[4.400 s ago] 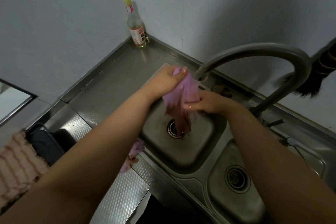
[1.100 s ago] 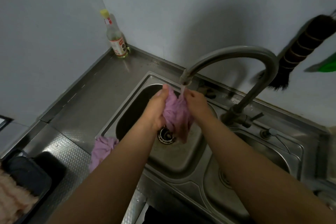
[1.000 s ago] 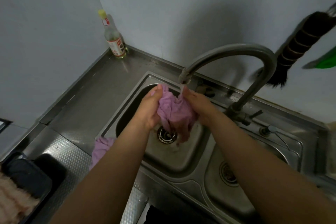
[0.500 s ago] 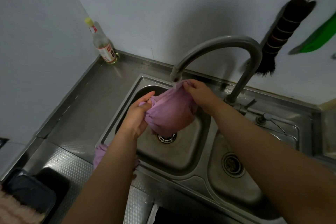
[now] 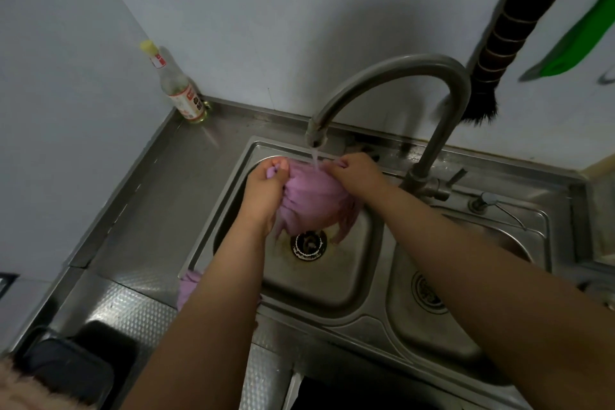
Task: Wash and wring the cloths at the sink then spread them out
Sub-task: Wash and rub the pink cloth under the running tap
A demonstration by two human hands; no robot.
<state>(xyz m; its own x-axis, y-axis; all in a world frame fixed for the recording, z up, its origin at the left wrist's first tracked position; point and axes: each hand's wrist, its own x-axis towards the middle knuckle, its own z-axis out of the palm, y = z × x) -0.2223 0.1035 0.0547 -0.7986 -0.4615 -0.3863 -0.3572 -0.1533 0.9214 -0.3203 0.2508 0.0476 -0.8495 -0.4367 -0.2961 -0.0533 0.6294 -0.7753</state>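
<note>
The fingers of the left hand (image 5: 264, 191) and right hand (image 5: 357, 173) are curling round the top edge of the purple cloth (image 5: 311, 200), now drawn closer together under the faucet (image 5: 392, 76) than half a second ago. The cloth is sagging wet and bunched above the drain (image 5: 308, 245) of the left sink basin (image 5: 332, 283), while a second purple cloth (image 5: 188, 288) is lying left of that basin, with a bottle (image 5: 179, 90) standing further left of the faucet

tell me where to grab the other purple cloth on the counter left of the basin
Grip the bunched edge of the second purple cloth that shows beside the left forearm, coming from above and the left. It lies crumpled on the counter at the basin's near-left corner, mostly hidden under that arm, so only this side is reachable. Both hands are busy now.
</note>
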